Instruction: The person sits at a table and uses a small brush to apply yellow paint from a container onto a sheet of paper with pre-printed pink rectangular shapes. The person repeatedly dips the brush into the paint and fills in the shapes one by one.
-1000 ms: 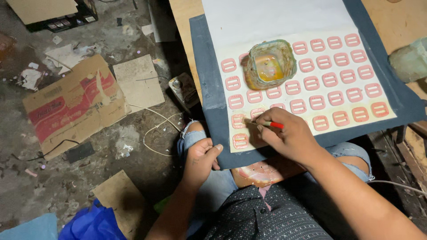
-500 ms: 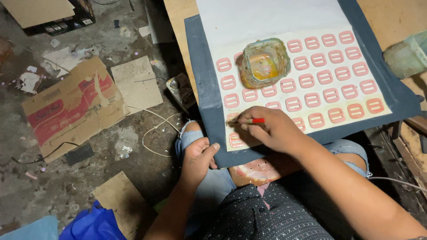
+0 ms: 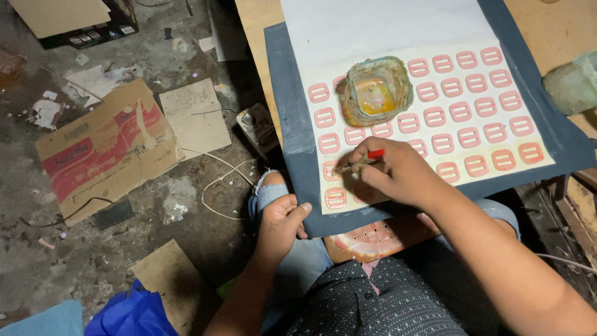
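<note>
A dark blue board rests on my lap with a white sheet on it. Rows of pink rectangular pieces cover the sheet's lower half. A small square cup with yellowish liquid stands among them. My right hand holds a thin brush with a red handle, its tip touching a pink piece near the board's lower left. My left hand grips the board's bottom edge, thumb on top.
Flattened cardboard pieces and a white cord lie on the dirty concrete floor at left. A wooden table lies under the board. A greenish object sits at right. Blue fabric is at the bottom left.
My right hand with the brush has shifted left along the bottom rows of pink pieces. My left hand has stayed on the board's edge.
</note>
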